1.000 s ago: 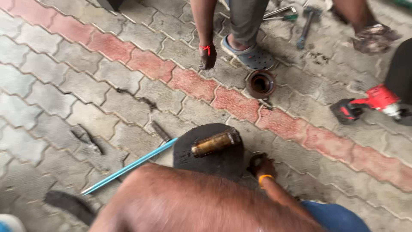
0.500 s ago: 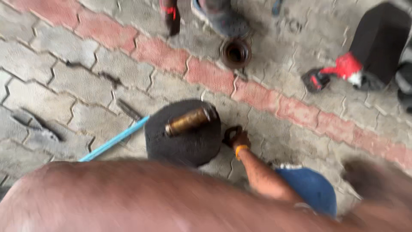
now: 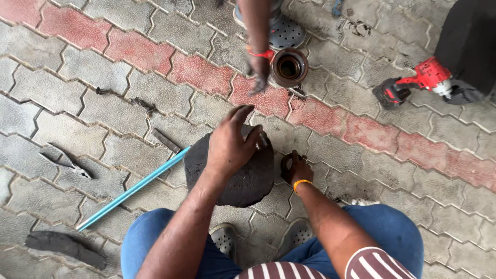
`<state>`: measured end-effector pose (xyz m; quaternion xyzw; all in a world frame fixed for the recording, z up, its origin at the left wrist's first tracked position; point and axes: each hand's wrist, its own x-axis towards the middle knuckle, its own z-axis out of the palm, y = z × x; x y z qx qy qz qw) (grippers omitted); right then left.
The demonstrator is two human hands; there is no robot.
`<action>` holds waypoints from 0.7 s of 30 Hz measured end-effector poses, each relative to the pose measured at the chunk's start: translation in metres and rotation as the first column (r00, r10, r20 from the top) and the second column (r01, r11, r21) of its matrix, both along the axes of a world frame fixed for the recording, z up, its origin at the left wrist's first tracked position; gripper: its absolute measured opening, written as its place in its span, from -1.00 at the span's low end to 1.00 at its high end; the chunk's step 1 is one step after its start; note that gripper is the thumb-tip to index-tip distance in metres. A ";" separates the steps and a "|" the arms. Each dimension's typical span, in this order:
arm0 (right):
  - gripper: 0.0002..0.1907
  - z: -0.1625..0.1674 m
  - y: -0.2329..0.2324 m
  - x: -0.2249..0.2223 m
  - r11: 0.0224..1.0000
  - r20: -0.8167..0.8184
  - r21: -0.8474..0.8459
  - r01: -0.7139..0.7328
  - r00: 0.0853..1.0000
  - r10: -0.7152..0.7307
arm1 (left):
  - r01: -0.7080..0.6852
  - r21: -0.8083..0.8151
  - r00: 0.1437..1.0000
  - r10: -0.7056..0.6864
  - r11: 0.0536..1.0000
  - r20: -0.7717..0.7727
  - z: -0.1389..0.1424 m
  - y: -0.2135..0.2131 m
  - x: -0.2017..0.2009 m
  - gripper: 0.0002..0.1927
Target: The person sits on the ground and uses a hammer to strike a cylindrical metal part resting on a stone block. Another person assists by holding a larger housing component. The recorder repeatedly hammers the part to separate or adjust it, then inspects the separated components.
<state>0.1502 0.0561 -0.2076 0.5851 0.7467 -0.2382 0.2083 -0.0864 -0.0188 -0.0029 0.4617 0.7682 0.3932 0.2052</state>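
Head view looks down on a dark round block [image 3: 243,178] lying on the paving [image 3: 77,93] in front of the person's knees, where the left hand [image 3: 231,143] has now come down, fingers curled over the brass-coloured cylinder that a moment ago lay uncovered on top; it is almost hidden, so a firm grasp cannot be confirmed. Just right of the block, the right hand [image 3: 295,170] stays clenched on a small dark part. A blue rod [image 3: 132,190] touches the block's left edge, pliers [image 3: 64,161] lie farther left, and another person's hand [image 3: 258,67] hangs beside a rusty ring [image 3: 289,67].
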 end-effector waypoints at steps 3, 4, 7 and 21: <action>-0.19 -0.012 0.001 0.001 0.996 -0.026 0.056 -0.076 0.997 0.078 | 0.032 -0.034 0.998 -0.034 0.999 -0.049 -0.024 -0.002 -0.004 -0.47; -0.23 -0.014 0.002 -0.001 0.994 -0.012 0.062 -0.087 0.996 0.088 | 0.038 -0.030 0.999 -0.038 0.999 -0.017 -0.031 -0.001 -0.005 -0.48; -0.34 -0.011 0.017 -0.011 0.978 -0.272 -0.105 0.182 0.940 -0.204 | 0.061 -0.025 0.996 -0.059 0.998 0.060 -0.044 0.006 -0.006 -0.49; -0.42 0.140 0.058 0.006 0.955 -0.650 -0.228 -0.190 0.760 -0.004 | 0.213 -0.233 0.964 -0.166 0.949 0.209 -0.046 0.009 0.000 -0.47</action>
